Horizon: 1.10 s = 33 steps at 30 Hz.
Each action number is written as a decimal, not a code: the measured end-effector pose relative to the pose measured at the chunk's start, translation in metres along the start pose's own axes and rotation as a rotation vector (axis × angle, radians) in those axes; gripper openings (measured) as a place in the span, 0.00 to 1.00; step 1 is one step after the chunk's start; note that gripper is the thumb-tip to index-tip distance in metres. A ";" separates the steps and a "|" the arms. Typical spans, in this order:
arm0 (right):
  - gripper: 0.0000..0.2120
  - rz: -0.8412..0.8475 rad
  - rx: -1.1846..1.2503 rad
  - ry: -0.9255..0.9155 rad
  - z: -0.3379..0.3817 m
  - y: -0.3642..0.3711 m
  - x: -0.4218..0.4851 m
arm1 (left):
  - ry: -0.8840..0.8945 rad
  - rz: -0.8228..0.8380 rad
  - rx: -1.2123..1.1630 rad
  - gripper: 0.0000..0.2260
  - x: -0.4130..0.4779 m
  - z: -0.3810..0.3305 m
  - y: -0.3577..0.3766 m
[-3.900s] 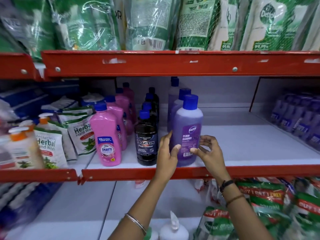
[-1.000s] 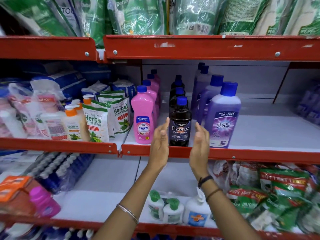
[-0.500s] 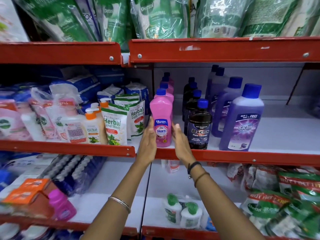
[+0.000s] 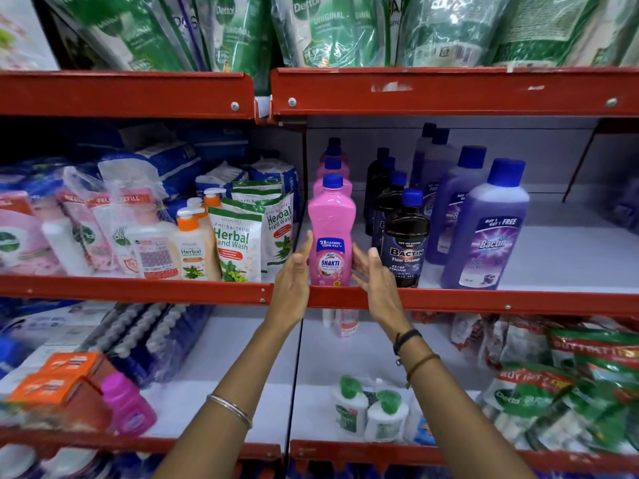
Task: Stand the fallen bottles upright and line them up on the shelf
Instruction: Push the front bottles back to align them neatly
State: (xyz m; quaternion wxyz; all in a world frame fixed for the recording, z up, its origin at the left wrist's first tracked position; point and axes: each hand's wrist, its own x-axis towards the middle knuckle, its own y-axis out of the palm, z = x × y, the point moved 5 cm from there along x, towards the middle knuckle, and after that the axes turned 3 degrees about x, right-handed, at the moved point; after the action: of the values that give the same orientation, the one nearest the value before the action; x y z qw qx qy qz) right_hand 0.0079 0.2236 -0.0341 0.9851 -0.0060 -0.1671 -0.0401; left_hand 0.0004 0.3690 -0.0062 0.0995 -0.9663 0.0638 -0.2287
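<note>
- Between the flat, spread fingers of the left hand [image 4: 292, 271] and right hand [image 4: 375, 276] stands the pink Shakti bottle [image 4: 331, 233], upright at the shelf's red front edge [image 4: 484, 300].
- Neither hand grips it; both palms flank its lower body, touching or just beside it.
- Right of the right fingertips, the black Bactin bottle [image 4: 405, 240] and purple Bactin bottle [image 4: 485, 233] stand upright, each heading a row.
- No fallen bottle is visible; the lining-up looks nearly finished.

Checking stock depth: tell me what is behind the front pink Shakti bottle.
Behind the front pink plastic Shakti bottle with a blue cap stand more pink bottles in a row; only their caps and shoulders show. Their bodies are covered, so the exact count is uncertain.
</note>
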 end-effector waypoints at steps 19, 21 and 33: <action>0.27 -0.014 -0.206 -0.090 0.007 0.008 -0.010 | -0.013 -0.034 0.083 0.35 -0.008 0.018 0.000; 0.22 -0.209 -0.155 -0.215 0.009 -0.005 -0.022 | 0.078 -0.157 0.128 0.34 -0.016 0.016 0.003; 0.38 -0.321 -0.019 -0.034 -0.015 -0.094 -0.008 | -0.109 0.086 0.032 0.22 -0.003 -0.009 0.111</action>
State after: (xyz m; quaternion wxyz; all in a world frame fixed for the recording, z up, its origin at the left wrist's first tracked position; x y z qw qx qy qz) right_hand -0.0024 0.1297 -0.0510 0.9630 0.0109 -0.1820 -0.1982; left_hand -0.0147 0.2598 -0.0240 0.1282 -0.9719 0.0961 -0.1722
